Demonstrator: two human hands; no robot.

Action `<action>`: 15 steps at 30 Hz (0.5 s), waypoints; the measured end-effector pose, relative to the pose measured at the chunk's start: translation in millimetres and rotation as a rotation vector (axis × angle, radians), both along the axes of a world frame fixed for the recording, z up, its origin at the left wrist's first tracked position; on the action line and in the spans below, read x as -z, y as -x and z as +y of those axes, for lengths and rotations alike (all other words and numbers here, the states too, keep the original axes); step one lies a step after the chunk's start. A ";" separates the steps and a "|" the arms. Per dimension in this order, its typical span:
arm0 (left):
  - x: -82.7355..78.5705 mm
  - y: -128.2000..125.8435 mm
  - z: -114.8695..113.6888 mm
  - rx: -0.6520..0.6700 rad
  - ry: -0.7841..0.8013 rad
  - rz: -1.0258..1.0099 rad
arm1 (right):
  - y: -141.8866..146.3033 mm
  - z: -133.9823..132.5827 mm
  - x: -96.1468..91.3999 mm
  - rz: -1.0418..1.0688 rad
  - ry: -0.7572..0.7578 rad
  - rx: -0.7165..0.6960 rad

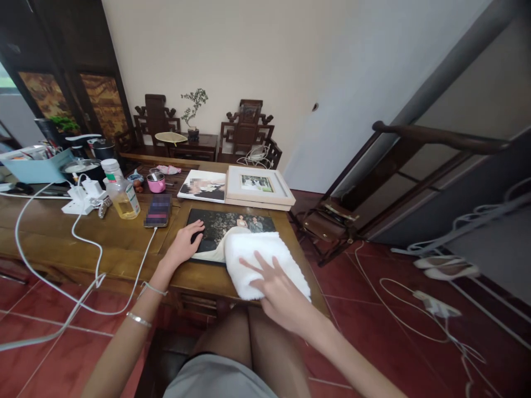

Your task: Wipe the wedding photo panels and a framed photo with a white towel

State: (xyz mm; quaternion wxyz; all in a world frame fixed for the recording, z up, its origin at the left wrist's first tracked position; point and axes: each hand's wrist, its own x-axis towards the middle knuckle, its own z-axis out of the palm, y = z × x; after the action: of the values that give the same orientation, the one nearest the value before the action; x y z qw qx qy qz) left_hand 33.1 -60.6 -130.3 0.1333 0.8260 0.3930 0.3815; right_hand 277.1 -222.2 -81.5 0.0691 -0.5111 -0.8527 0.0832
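A dark wedding photo panel [215,224] lies flat on the wooden table, showing two people and a pale trailing dress. My left hand [186,241] rests on its left edge, fingers stretched out and slightly apart. A folded white towel [271,249] covers the panel's lower right part and reaches past its edge. Flat on top of the towel, my right hand [269,279] has its fingers spread. Behind the panel are a white-framed picture [286,193] on a stack and a black-and-white photo [199,187].
Left on the table [37,221] are a phone [158,211] with its cable, a pink cup [156,181], a bottle of yellow liquid [122,193], a power strip [78,205] and a blue box [39,166]. A wooden chair [398,160] with a brown bag [326,225] stands right.
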 end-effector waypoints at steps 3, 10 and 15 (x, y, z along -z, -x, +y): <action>0.4 1.1 0.3 0.012 0.002 0.010 | -0.5 26.7 -2.8 0.001 0.004 0.000; -0.3 2.1 -0.4 0.016 0.024 0.000 | 3.9 145.0 -5.3 -0.116 -0.037 0.097; -3.1 1.7 -2.2 -0.007 0.042 0.009 | 15.7 158.8 -4.3 -0.138 -0.086 0.168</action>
State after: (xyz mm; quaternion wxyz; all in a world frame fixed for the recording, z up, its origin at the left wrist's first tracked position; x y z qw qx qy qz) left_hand 31.4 -62.8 -127.2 0.1476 0.8233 0.4043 0.3699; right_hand 261.4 -63.5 -77.2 0.0388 -0.5818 -0.8124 0.0050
